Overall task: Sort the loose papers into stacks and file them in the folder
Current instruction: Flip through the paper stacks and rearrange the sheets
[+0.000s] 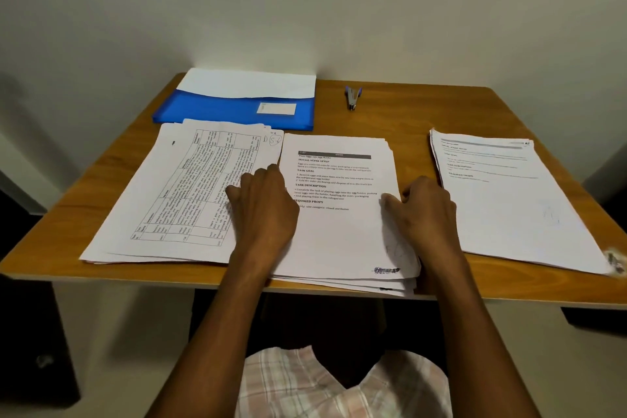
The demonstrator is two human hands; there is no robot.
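Observation:
Three paper stacks lie on the wooden table point(400, 112). The left stack point(163, 193) shows a printed table turned sideways. The middle stack point(339, 234) has headed text and overhangs the front edge. The right stack point(502, 200) lies apart at the right. My left hand point(263, 204) rests with curled fingers at the middle stack's left edge, over the left stack's right side. My right hand point(424, 210) sits at the middle stack's right edge, its fingers curled against the sheets. A blue folder point(234, 110) with white paper sticking out lies at the back left.
A blue stapler point(353, 97) lies at the back centre of the table, right of the folder. A pale wall stands directly behind the table. Dark furniture flanks the table on both sides below.

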